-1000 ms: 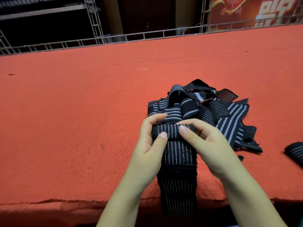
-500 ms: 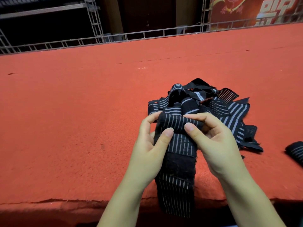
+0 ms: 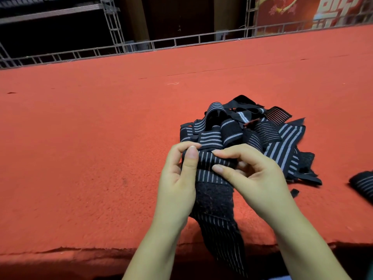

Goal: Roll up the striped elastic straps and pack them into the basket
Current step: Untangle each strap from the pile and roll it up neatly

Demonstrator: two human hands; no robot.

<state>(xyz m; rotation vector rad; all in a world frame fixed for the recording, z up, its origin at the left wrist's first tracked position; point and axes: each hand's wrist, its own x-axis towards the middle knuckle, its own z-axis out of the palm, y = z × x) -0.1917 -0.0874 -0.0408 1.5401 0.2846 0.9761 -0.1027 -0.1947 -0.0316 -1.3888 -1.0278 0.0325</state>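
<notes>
- Strap [image 3: 210, 174] in work runs lengthwise away from the person: its rolled end lies across, left to right, between the hands, and its loose tail hangs over the near edge of the counter [image 3: 80, 158] towards the person.
- Left hand [image 3: 179, 178] grips the left end of the roll, thumb on top and fingers curled behind; right hand [image 3: 250, 178] pinches the right end between thumb and forefinger.
- Pile of straps [image 3: 262, 134] sits on the counter just beyond the hands, tangled, with bands pointing every way.
- Tail's lowest part is cut off by the bottom edge; how many turns the roll has cannot be told, as fingers cover its ends.
- One more striped piece [image 3: 363, 184] lies at the right edge, blurred and partly out of view.
- Straps are black woven elastic with pale stripes along their length; a fuzzy black patch interrupts the held one below the roll.
- Counter is covered in red felt-like cloth, ragged at its near edge.
</notes>
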